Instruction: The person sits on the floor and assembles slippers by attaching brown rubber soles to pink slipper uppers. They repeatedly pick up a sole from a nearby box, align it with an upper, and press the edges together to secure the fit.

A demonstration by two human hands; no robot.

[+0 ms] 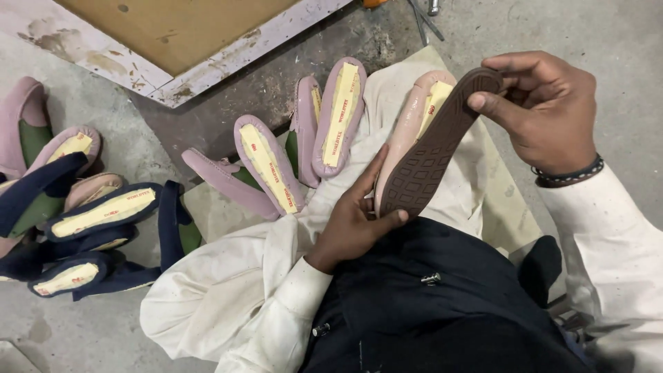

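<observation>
Head view: both hands grip a brown sole point(431, 148) against a pink shoe point(407, 131) over the lap, left hand point(356, 221) pinching the heel end, right hand point(545, 110) pressing the toe, lining the two up.

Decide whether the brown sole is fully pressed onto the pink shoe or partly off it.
Partly off. The brown sole meets the pink shoe near the left hand, while the right hand holds its other end lifted clear.
</observation>
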